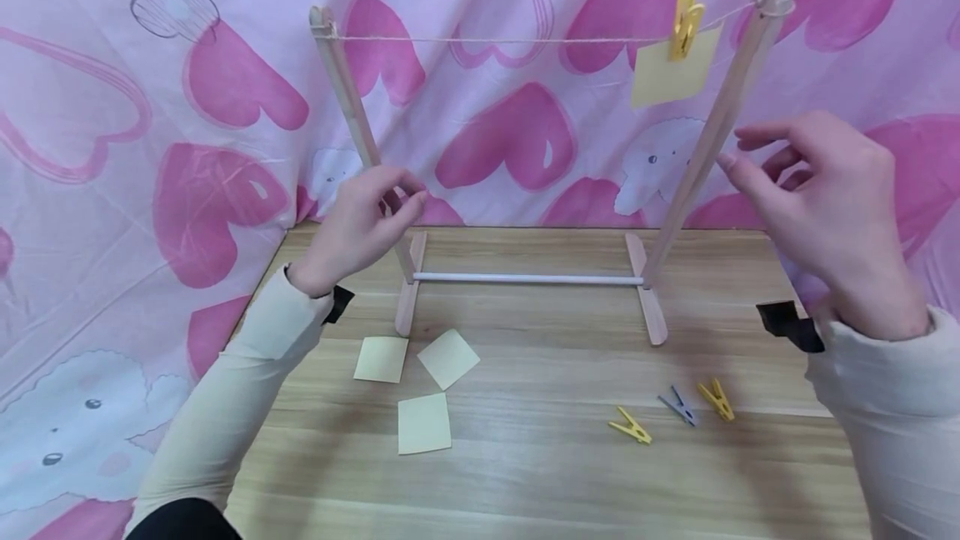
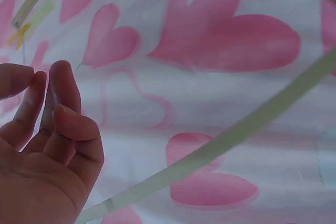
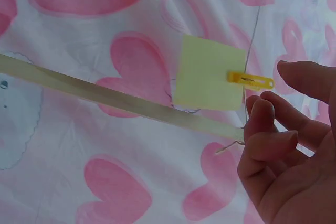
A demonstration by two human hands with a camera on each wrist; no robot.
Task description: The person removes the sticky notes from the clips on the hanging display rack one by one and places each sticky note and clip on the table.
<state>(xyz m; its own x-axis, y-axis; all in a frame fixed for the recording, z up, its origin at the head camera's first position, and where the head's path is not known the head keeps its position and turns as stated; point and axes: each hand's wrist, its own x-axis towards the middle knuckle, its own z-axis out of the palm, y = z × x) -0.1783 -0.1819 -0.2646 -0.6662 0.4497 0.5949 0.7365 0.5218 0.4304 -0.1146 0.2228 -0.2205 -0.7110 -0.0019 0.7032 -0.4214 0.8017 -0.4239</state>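
Note:
A yellow clothespin (image 1: 686, 23) clips a pale yellow paper square (image 1: 660, 77) to the string (image 1: 480, 41) near its right end; the right wrist view shows this clothespin (image 3: 251, 80) up close. My right hand (image 1: 832, 190) hovers beside the right wooden post (image 1: 697, 157), below the paper, its fingers loosely bent around nothing. In front of the left post (image 1: 352, 98) my left hand (image 1: 367, 223) is raised, holding nothing, fingers relaxed. Both hands are apart from the string and the hanging paper.
On the wooden table (image 1: 540, 473) lie three paper squares (image 1: 424, 423) at left. Two yellow clothespins (image 1: 632, 427) and a grey-blue clothespin (image 1: 679, 407) lie at right. A white rod (image 1: 525, 278) joins the stand's feet. Behind hangs a pink heart-patterned cloth (image 1: 510, 136).

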